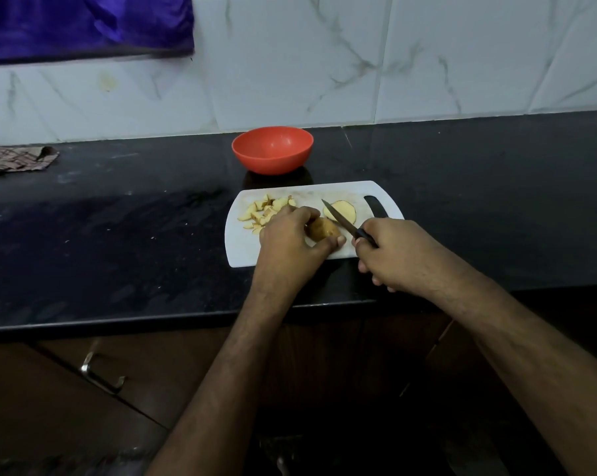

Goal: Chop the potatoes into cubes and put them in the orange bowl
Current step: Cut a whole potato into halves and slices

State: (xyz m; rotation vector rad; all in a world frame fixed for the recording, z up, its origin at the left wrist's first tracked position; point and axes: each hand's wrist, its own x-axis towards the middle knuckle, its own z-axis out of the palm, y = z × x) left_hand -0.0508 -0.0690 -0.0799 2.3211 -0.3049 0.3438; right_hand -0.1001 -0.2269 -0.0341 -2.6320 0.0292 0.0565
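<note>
On a glossy black counter under pale marble tiles, our left hand curls round a rough potato on the smooth white board, our right hand grips the knife, beyond the round orange bowl.

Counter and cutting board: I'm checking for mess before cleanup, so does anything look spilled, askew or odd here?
Nothing is spilled. The cutting board sits slightly askew on the counter, its near edge close to the counter's front. Small pale specks dot the counter left of it. The orange bowl is upright and empty; cut potato pieces stay on the board.
</note>
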